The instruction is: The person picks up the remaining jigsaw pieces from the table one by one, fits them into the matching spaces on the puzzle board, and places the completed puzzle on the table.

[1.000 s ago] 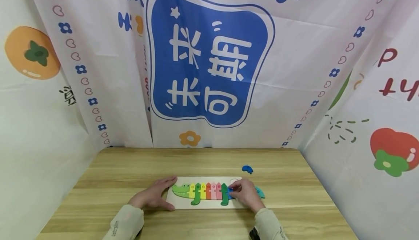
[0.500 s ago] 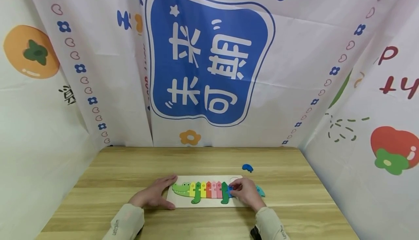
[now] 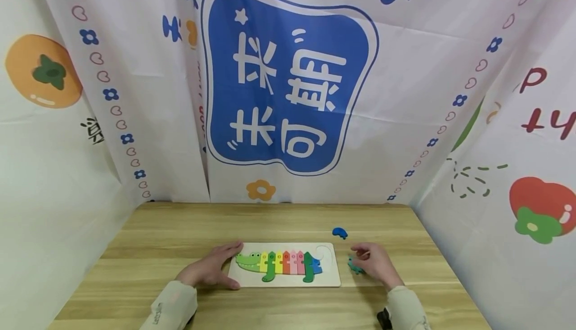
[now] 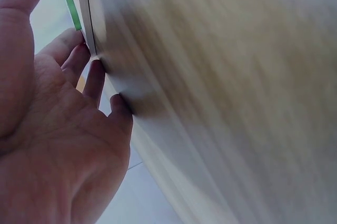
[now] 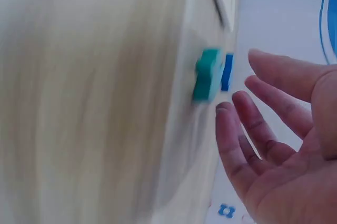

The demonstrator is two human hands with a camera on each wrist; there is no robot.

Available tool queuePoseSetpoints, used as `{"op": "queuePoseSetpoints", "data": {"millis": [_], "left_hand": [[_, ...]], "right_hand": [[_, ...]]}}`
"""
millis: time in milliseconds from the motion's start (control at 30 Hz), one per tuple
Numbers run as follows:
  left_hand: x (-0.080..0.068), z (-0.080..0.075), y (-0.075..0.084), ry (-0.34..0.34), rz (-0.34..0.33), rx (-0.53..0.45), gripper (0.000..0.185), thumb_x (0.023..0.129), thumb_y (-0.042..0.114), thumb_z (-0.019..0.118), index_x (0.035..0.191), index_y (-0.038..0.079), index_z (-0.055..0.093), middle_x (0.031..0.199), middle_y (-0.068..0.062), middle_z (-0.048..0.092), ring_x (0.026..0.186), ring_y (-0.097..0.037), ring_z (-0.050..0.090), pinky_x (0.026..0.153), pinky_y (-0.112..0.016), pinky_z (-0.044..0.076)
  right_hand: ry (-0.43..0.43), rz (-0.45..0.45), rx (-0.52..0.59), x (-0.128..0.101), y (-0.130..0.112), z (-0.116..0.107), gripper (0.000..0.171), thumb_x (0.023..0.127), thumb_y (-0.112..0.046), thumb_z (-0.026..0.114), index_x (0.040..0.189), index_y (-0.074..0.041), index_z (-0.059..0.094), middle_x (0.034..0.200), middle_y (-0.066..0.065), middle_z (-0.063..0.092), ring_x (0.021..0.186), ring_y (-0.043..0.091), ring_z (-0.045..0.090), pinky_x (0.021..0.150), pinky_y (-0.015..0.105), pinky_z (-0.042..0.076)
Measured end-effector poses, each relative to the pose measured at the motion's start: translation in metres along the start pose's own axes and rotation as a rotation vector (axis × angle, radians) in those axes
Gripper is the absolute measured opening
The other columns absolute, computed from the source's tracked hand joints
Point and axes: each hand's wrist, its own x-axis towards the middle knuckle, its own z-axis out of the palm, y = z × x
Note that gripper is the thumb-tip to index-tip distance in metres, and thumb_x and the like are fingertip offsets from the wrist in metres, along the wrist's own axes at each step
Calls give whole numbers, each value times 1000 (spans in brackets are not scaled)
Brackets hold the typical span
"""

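Teal piece [image 3: 354, 267] beside right hand [image 3: 375, 264]

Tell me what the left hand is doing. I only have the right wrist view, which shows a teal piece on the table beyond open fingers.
Observer: The left hand rests flat on the left end of the puzzle board, beside the crocodile's head.
Operator: Report how full that board is.
Observer: Coloured pieces fill the body. One curved slot at the right end lies bare.
Operator: Place the teal piece against the board for me.
Observer: The teal piece lies on the table just off the board's right edge, beside the right hand.
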Motion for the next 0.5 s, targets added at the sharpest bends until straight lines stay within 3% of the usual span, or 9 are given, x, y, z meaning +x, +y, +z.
{"op": "queuePoseSetpoints", "data": {"millis": [233, 500], "left_hand": [[-4, -1, 1, -1, 11, -5, 108, 75, 40, 92, 160, 5, 36, 169, -20, 26, 152, -54, 21, 118, -73, 24], [-2, 0, 0, 5, 6, -10, 107, 75, 40, 92, 160, 7, 37, 170, -18, 26, 152, -54, 22, 118, -74, 24]], "right_hand": [[-73, -44, -26, 3, 12, -2, 40, 77, -4, 89, 114, -3, 75, 99, 6, 71, 87, 17, 65, 75, 31, 56], [-71, -15, -124, 10, 8, 1, 38, 73, -4, 91, 108, -7, 77, 91, 1, 69, 84, 16, 61, 77, 36, 56]]}}
